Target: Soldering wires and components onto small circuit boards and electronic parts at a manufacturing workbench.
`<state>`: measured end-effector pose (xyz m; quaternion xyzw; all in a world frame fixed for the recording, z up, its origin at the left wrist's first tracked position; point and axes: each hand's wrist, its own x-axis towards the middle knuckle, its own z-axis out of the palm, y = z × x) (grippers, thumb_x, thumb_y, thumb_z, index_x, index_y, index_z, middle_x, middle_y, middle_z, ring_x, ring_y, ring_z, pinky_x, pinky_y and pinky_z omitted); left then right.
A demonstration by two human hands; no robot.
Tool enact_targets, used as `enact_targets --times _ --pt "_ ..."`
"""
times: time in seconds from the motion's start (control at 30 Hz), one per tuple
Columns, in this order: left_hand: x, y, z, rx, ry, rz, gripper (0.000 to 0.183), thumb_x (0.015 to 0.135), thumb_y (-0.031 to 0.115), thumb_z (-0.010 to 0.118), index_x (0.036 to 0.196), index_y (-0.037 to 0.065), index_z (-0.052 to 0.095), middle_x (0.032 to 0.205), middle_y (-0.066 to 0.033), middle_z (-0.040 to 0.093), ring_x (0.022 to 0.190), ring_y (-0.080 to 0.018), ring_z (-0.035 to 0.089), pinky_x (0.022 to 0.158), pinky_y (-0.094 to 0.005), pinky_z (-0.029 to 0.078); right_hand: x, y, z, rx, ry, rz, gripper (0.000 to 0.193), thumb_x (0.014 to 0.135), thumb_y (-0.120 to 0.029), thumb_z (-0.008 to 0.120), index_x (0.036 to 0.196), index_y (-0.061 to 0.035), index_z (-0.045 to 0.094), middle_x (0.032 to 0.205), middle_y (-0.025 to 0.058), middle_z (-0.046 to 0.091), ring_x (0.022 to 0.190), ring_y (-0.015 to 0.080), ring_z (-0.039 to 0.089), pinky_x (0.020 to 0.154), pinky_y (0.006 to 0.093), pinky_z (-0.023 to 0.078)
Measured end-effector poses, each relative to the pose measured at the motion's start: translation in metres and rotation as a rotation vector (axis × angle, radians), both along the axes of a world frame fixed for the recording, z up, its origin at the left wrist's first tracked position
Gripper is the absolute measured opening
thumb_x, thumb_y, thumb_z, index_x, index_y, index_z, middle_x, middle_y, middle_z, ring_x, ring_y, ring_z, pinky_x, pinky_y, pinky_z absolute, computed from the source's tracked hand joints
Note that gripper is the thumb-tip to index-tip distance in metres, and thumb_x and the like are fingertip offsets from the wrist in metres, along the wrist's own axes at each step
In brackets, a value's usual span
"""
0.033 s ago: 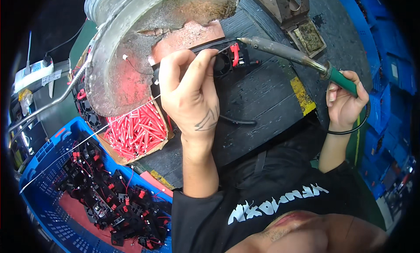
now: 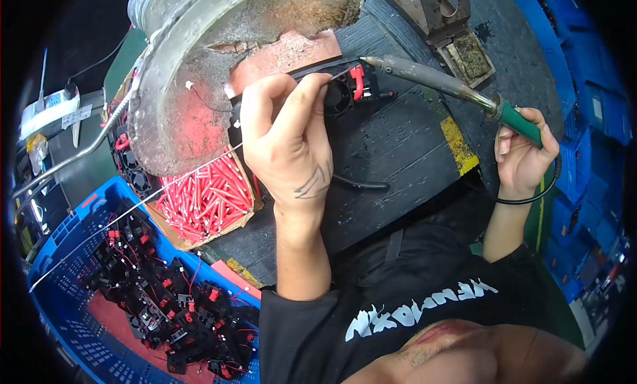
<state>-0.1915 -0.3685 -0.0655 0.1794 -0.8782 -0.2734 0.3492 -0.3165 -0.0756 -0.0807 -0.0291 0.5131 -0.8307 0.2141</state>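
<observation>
My left hand (image 2: 288, 138) is closed, pinching a thin solder wire (image 2: 341, 74) between thumb and fingertips. The wire runs back past the hand toward the lower left, and its front end reaches a small black fan unit (image 2: 340, 100). A short, bent red lead (image 2: 358, 85) sits on that unit, by the wire's end. My right hand (image 2: 526, 155) grips the green handle of a soldering iron (image 2: 441, 83). The iron points left, its tip close to the red lead; whether they touch I cannot tell. My left fingers partly hide the fan unit.
A cloudy, stained hood (image 2: 166, 128) overhangs the black bench (image 2: 398, 158). Beneath its edge stands a cardboard box (image 2: 162, 226) of short red tubes or leads. Lower left, a blue basket (image 2: 63, 254) holds many black fan units. A metal iron stand (image 2: 431, 12) is far right.
</observation>
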Motion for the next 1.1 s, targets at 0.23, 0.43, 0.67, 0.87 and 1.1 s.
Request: enact_targets --times 0.23,0.43,0.67,0.87,1.1 --pt "0.003 -0.003 -0.001 0.029 0.002 -0.006 0.021 0.074 -0.002 0.076 0.094 0.004 0.074 0.084 -0.0076 0.057 0.078 -0.0238 0.058 0.069 -0.0324 0.048 -0.001 0.000 0.001 -0.010 0.000 0.033 0.047 0.098 -0.040 0.043 0.116 -0.0019 0.063 0.084 0.0193 0.067 0.059 0.0210 0.060 0.044 0.0274 0.046" --pt "0.002 -0.003 -0.006 0.034 0.027 -0.012 0.020 0.074 -0.001 0.076 0.093 0.004 0.073 0.085 -0.0086 0.059 0.079 -0.0254 0.060 0.071 -0.0337 0.049 -0.003 0.003 0.004 -0.003 -0.014 0.030 0.047 0.098 -0.040 0.041 0.115 -0.0013 0.061 0.083 0.0197 0.068 0.059 0.0231 0.061 0.045 0.0322 0.048" --pt "0.002 -0.003 -0.005 0.020 0.025 -0.014 0.015 0.078 0.001 0.075 0.092 0.004 0.073 0.082 -0.0070 0.058 0.076 -0.0224 0.058 0.068 -0.0314 0.047 -0.005 0.000 0.004 0.003 0.031 0.051 0.046 0.098 -0.039 0.043 0.115 -0.0013 0.064 0.085 0.0199 0.067 0.059 0.0218 0.061 0.045 0.0279 0.046" --pt "0.001 -0.001 -0.005 0.043 0.037 -0.017 0.015 0.076 0.001 0.073 0.091 0.004 0.071 0.082 -0.0084 0.058 0.076 -0.0268 0.059 0.070 -0.0350 0.047 -0.009 0.002 0.001 0.006 0.044 0.068 0.046 0.098 -0.038 0.042 0.115 -0.0018 0.064 0.085 0.0200 0.067 0.059 0.0224 0.060 0.045 0.0291 0.047" --pt "0.000 -0.002 -0.009 0.038 0.057 -0.044 0.014 0.076 0.001 0.072 0.089 0.005 0.069 0.081 -0.0082 0.057 0.077 -0.0276 0.058 0.069 -0.0368 0.047 -0.009 0.002 0.004 0.026 0.070 0.064 0.045 0.098 -0.038 0.042 0.114 -0.0024 0.065 0.086 0.0195 0.067 0.060 0.0220 0.060 0.046 0.0286 0.046"
